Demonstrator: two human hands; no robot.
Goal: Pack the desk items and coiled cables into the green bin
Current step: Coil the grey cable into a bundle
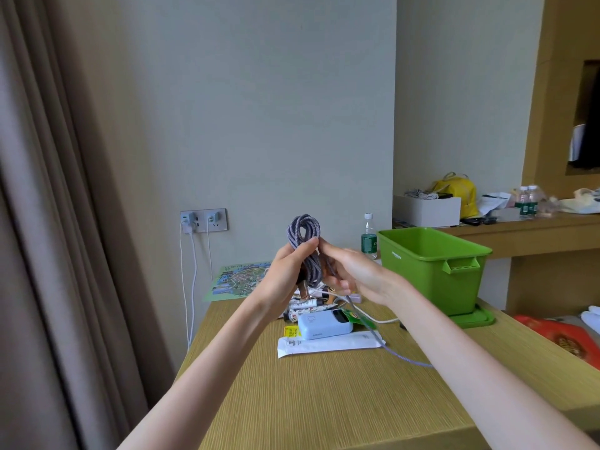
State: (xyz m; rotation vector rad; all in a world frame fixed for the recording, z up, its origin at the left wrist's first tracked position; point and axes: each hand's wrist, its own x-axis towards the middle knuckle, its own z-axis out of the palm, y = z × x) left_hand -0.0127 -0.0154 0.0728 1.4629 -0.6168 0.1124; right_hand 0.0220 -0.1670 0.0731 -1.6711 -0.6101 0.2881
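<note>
My left hand (292, 271) grips a coil of grey braided cable (303, 235), held upright above the desk. My right hand (350, 271) pinches the same cable beside the coil; its loose tail (373, 332) hangs down to the desk and trails toward the right. The green bin (431, 274) stands open on its green lid at the right of the desk, apart from both hands. Below my hands lie a light blue power bank (321, 324), a white flat packet (331, 344), a yellow packet (290, 331), patterned tubes (302, 310) and a white cable (380, 319).
A map sheet (237, 280) lies at the desk's back left. A water bottle (369, 237) stands behind the bin. Wall sockets (203, 220) hold chargers with white cords hanging down. A curtain hangs at the left. A red item (565, 339) sits at the right edge.
</note>
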